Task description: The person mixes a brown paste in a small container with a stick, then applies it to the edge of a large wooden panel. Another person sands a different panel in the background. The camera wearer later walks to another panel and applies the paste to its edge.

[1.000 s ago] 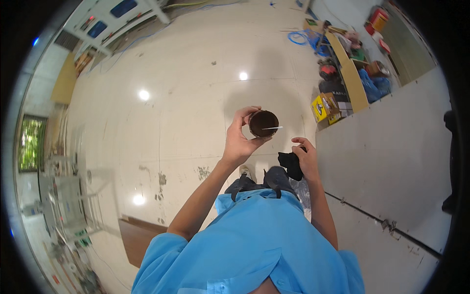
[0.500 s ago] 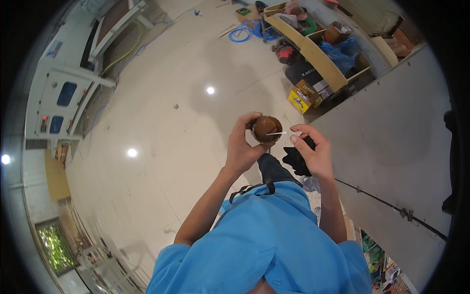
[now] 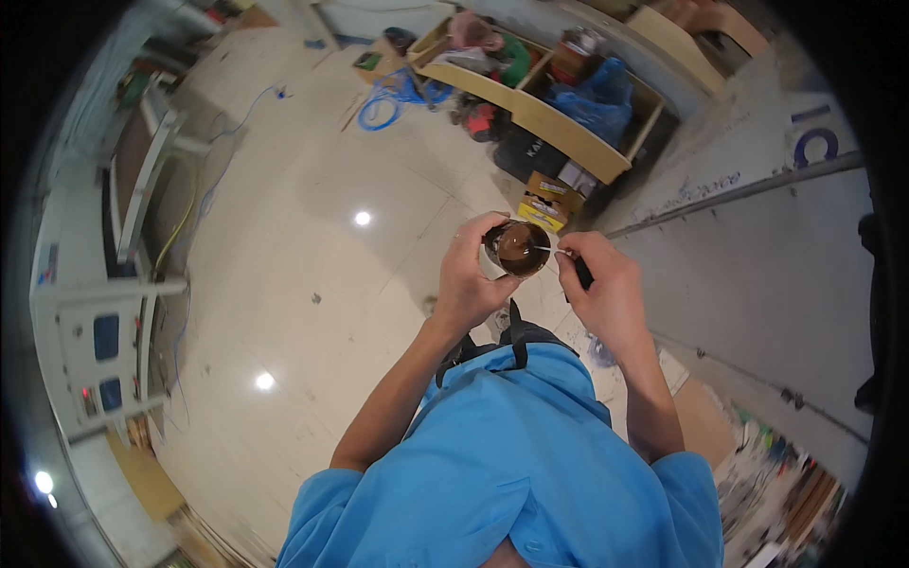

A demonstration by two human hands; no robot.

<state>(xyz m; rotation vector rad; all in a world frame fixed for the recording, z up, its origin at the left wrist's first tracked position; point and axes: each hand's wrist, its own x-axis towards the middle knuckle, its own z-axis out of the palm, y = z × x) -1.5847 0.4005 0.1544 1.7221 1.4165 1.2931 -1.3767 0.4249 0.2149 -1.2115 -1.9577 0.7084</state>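
My left hand (image 3: 466, 284) is wrapped round the side of a small round container (image 3: 542, 265) with glossy brown contents (image 3: 514, 243). It holds the container out in front of my body with the mouth facing up. A thin white stick (image 3: 547, 250) slants out of the brown stuff over the right rim. Its outer end is pinched between the thumb and forefinger of my right hand (image 3: 606, 282). A black item (image 3: 581, 274), soft like cloth or a glove, shows in the palm of that hand, mostly hidden by the fingers.
Beyond my hands, a yellow box (image 3: 549, 202) stands by a wooden drawer unit (image 3: 568, 130) holding bags and loose items. Blue hose (image 3: 383, 106) lies coiled on the tiled floor (image 3: 303, 237). A grey panel (image 3: 757, 275) rises at right. White machinery (image 3: 104, 331) stands at left.
My right hand has moved in to the container and closed on the stick, which it was apart from before. The view has turned, and the surroundings have shifted left. My left hand keeps its grip.
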